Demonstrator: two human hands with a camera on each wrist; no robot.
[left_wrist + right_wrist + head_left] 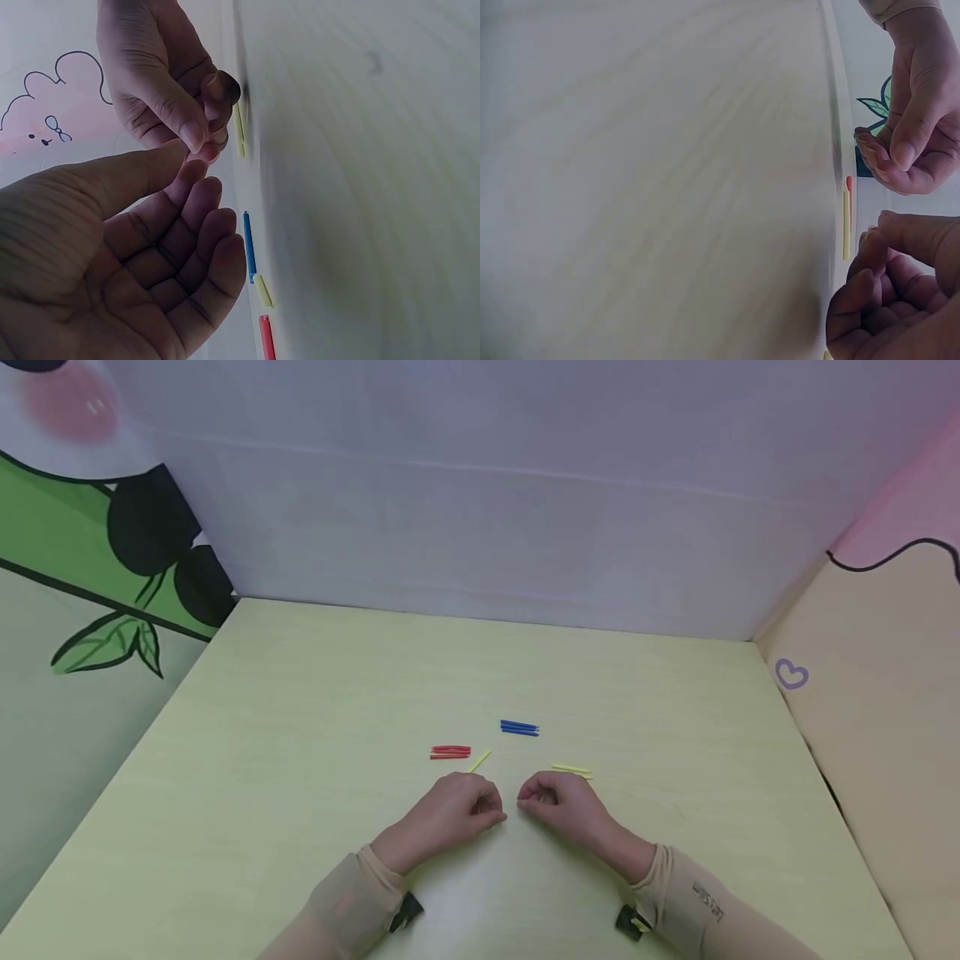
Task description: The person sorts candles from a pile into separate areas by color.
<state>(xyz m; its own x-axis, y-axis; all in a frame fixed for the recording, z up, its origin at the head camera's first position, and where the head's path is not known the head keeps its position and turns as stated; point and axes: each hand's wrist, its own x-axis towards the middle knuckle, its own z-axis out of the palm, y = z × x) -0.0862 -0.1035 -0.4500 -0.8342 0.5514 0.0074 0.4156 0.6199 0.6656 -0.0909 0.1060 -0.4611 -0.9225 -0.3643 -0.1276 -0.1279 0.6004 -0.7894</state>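
Observation:
My left hand point(452, 810) is held above the table with its fingers loosely curled; nothing shows in it. Just beyond it lies one thin yellow stick point(480, 761), partly hidden by the hand. Facing it across a small gap is my right hand point(567, 807), also loosely curled, thumb near the index finger, with no object visible in it. Behind the right hand lie more yellow sticks point(572, 768), partly covered. Three red sticks point(450, 752) lie side by side beyond the left hand. Three blue sticks point(519, 727) lie together farther back, between the hands.
The pale wooden table point(300, 693) meets a plain light wall point(487, 543) at the back. Side panels stand left and right, the left with painted green leaves point(112, 642), the right with a small purple heart point(791, 674).

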